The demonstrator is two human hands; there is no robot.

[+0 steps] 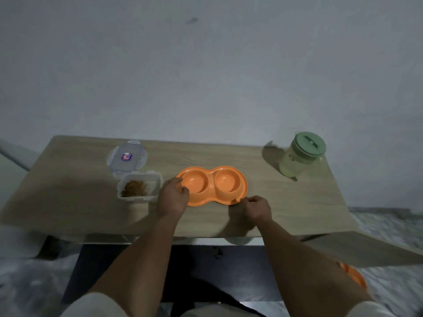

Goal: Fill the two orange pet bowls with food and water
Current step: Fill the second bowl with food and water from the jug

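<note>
The left hand is gripping the double orange bowl at nine o'clock; the right hand is pinching its five o'clock rim. It is likely light, rigid plastic; the rim is offering the best hold.

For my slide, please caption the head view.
Both hands hold the empty orange double bowl on the table.

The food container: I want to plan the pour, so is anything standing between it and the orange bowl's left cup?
Nothing standing, but the left hand grips the orange double bowl at its left rim, right between the open food container and the left cup. The container's lid lies behind it, out of the way.
</note>
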